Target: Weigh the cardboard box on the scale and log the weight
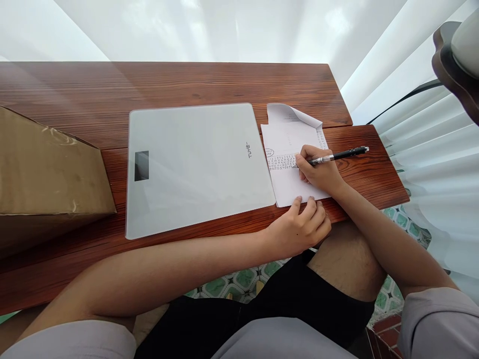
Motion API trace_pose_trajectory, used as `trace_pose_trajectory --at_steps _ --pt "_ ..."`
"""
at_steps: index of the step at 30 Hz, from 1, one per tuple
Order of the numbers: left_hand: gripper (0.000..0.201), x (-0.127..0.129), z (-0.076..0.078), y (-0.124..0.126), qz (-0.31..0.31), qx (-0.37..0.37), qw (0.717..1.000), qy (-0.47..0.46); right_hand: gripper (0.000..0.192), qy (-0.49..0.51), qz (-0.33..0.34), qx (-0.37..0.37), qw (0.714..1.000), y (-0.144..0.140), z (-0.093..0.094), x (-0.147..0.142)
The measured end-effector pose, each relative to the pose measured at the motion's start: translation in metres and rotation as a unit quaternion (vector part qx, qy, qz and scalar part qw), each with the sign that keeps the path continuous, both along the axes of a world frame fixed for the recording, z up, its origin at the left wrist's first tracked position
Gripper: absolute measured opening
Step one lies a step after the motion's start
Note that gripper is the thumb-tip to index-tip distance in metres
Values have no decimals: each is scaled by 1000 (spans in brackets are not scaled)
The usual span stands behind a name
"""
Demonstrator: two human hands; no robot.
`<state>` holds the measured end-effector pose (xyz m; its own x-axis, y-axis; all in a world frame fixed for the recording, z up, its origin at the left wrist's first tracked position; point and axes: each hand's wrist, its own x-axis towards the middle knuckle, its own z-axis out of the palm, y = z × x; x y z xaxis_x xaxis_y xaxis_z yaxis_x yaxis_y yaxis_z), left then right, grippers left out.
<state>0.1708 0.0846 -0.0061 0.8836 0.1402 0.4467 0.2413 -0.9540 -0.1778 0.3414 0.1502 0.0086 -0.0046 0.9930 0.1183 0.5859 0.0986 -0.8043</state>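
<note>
A black pen (339, 154) is gripped in my right hand (317, 169), its tip down on a sheet of white paper (290, 187). Rows of small handwritten characters run across the middle of the sheet, and the tip is at their right end. Another paper with a curled corner (290, 113) shows behind it. My left hand (301, 225) rests at the sheet's near edge, fingers stretched out and fingertips on the paper. Left of the paper, nearly touching it, lies a flat white glass scale (198, 169) with a small dark display.
A brown cardboard box (48, 169) stands on the left of the wooden table (209, 82). White curtains (430, 164) hang behind and to the right. At the upper right is a pale object with a wavy brown rim (445, 65). Patterned tiles (245, 279) show below the table.
</note>
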Motion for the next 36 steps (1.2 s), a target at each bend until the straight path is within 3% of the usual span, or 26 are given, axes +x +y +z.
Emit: trace_pose_trajectory --at_steps 36 --pt "30 1 1 0 4 -4 1000 -10 36 7 -25 -17 1000 1 -1 0"
